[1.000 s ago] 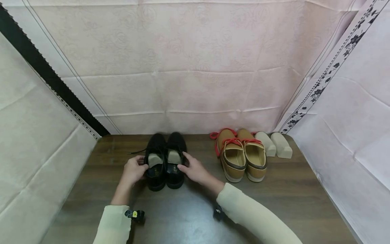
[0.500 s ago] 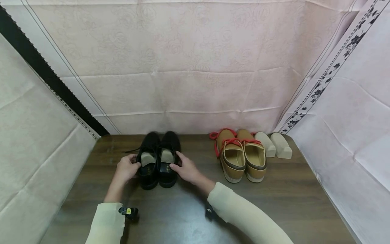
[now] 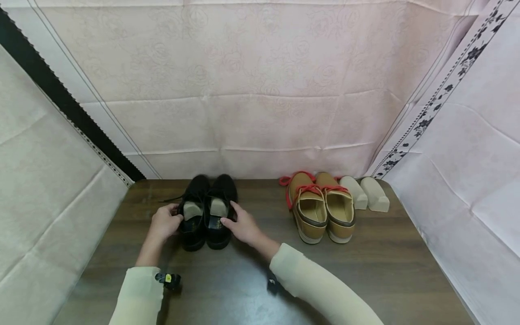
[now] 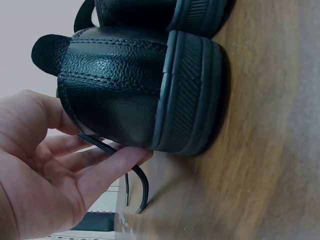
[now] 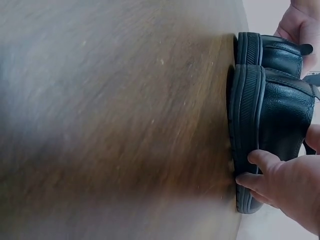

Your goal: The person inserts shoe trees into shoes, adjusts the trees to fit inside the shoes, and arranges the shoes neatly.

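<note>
Two black lace-up shoes stand side by side, toes toward the back wall. My left hand (image 3: 165,223) grips the left black shoe (image 3: 192,238) at its outer side, thumb at the collar and fingers along the outside. In the left wrist view a loose black shoelace (image 4: 143,187) hangs by the fingers. On the other side my right hand (image 3: 243,224) holds the right black shoe (image 3: 218,239), thumb over the opening and fingers low against the sole's side in the right wrist view. A pale insert (image 3: 192,210) shows inside the left shoe, another pale insert (image 3: 218,207) inside the right.
To the right stand a left tan shoe (image 3: 310,228) and a right tan shoe (image 3: 342,230) with red laces. Beside them sit two cream blocks (image 3: 375,195) with rounded tops. Pale cloth (image 3: 260,126) hangs behind the wooden table (image 3: 365,271) and along both sides.
Both hands have shifted the pair of black shoes to the left along the table, more in the first half second than after. The tan shoes and cream blocks have stayed put.
</note>
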A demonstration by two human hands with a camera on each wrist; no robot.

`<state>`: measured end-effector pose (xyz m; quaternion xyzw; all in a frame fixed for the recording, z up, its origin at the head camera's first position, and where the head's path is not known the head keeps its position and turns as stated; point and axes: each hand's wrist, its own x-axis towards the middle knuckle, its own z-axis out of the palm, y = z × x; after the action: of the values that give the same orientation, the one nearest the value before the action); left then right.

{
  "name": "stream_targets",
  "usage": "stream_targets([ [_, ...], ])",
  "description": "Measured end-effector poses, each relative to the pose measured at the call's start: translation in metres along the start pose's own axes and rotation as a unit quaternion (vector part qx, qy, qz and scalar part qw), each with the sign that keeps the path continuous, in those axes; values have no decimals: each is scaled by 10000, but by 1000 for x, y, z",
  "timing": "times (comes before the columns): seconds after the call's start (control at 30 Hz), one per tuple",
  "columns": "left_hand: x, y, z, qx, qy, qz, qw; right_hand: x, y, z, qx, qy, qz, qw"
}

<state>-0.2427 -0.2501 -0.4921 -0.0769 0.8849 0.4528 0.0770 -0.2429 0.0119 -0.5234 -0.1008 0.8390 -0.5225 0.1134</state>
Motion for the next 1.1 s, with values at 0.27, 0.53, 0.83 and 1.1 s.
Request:
stream_targets([
  [0.27, 1, 0, -3, 317, 223, 111, 9992, 1, -3, 4, 260, -97, 102, 9996],
  [0.53, 0, 0, -1, 652, 389, 90, 9971, 1, 2, -10, 221, -301, 188, 9991],
  [0.83, -16, 18, 1, 949, 743, 451, 9917, -14, 6, -42, 357, -217, -70, 9991],
  [1.1, -32, 41, 9, 861, 1303, 1132, 9812, -34, 7, -66, -116, 146, -373, 9991],
])
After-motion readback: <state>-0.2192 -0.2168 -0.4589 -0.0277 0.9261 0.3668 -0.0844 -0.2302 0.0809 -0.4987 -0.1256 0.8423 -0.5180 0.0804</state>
